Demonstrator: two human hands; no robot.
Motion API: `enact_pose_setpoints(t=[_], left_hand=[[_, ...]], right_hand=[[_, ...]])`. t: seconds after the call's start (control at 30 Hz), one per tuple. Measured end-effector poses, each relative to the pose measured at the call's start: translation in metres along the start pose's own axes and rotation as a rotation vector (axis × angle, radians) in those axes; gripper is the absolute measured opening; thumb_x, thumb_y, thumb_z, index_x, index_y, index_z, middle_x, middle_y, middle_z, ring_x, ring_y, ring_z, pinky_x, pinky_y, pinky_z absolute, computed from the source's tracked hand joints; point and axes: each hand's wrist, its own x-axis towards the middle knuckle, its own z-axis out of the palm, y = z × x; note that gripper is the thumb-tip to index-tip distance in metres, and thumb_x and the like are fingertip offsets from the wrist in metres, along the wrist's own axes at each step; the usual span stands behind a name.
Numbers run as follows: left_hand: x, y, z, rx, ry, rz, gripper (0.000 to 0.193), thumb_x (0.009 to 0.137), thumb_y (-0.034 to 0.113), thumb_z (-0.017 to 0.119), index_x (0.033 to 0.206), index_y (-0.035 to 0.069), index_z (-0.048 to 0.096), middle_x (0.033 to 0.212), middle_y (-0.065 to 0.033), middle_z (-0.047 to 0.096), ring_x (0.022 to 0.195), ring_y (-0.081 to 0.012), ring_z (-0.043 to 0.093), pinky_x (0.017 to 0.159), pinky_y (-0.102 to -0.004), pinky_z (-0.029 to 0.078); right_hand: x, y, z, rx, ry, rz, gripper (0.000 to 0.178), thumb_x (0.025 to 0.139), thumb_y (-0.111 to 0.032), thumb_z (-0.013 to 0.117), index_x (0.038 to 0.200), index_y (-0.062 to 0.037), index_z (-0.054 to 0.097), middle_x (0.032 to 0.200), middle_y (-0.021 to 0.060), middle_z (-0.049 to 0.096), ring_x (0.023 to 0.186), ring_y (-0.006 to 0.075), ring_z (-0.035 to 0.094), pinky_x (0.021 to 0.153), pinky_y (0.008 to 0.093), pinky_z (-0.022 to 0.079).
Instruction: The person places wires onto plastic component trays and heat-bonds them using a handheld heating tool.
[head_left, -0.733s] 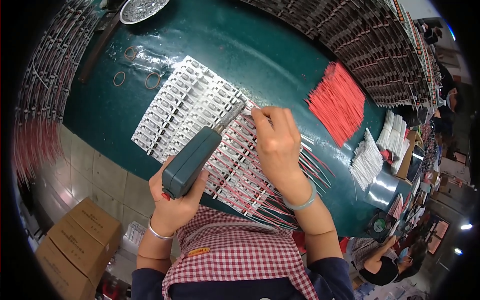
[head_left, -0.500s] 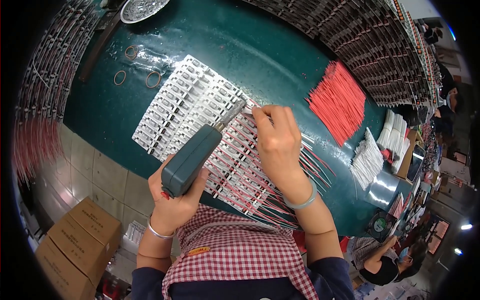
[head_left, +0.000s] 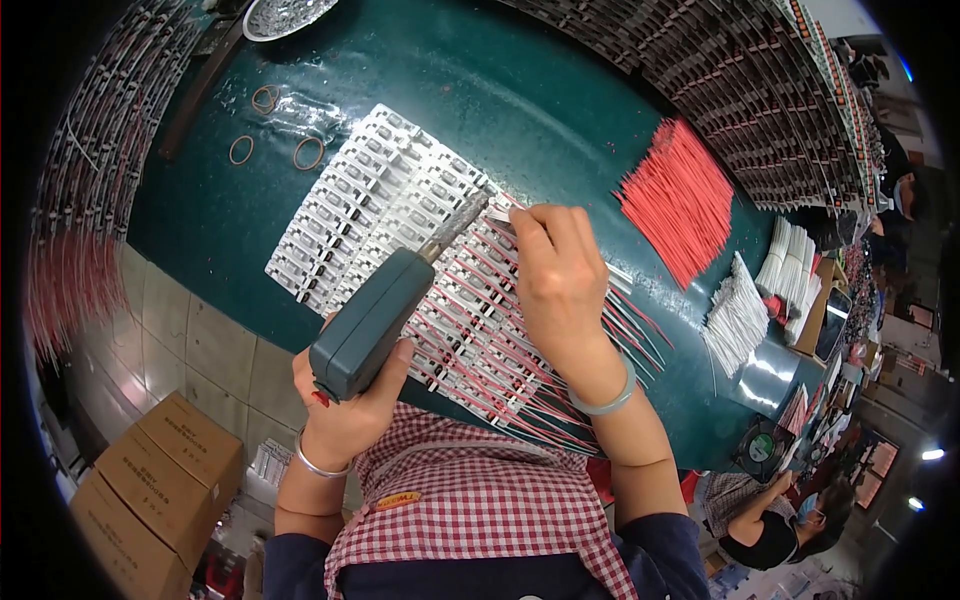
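Taking the white panel of small boards (head_left: 345,195) as our dial's centre, twelve uppermost, we see it lying aslant on the dark green table (head_left: 480,110), beneath both hands, presumably so each can reach it. The left hand (head_left: 348,405) wraps around a grey-green tool (head_left: 368,325), its metal tip pointing between one and two o'clock. The right hand (head_left: 562,280) pinches a small white piece (head_left: 499,214) beside that tip, we think to steady it; what it is, we cannot tell. Red and white wires (head_left: 480,350) trail toward four o'clock, perhaps to leave the other half uncovered. Loose red wires (head_left: 680,200) lie near half past two, loose white wires (head_left: 738,315) at three, probably for the right hand's convenience.
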Motion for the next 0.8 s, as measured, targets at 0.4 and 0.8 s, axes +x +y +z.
enact_pose_setpoints(t=[0.4, 0.8], left_hand=[[-0.008, -0.002, -0.007, 0.033, -0.018, -0.031, 0.022, 0.078, -0.001, 0.078, 0.098, -0.005, 0.071, 0.086, -0.0101, 0.072, 0.069, -0.0147, 0.066, 0.065, -0.0264, 0.052], [-0.004, 0.000, -0.006, 0.021, -0.068, -0.017, 0.021, 0.080, -0.003, 0.075, 0.100, -0.005, 0.069, 0.086, -0.0094, 0.068, 0.070, -0.0140, 0.063, 0.063, -0.0267, 0.050]], right_hand=[[-0.007, -0.009, -0.001, 0.063, -0.013, -0.005, 0.037, 0.067, 0.007, 0.065, 0.104, 0.0072, 0.066, 0.093, 0.0135, 0.058, 0.083, 0.0273, 0.057, 0.068, 0.0354, 0.050], [-0.005, -0.009, -0.002, 0.048, -0.035, -0.003, 0.034, 0.068, 0.006, 0.064, 0.102, 0.0060, 0.066, 0.093, 0.0133, 0.058, 0.084, 0.0277, 0.056, 0.068, 0.0362, 0.050]])
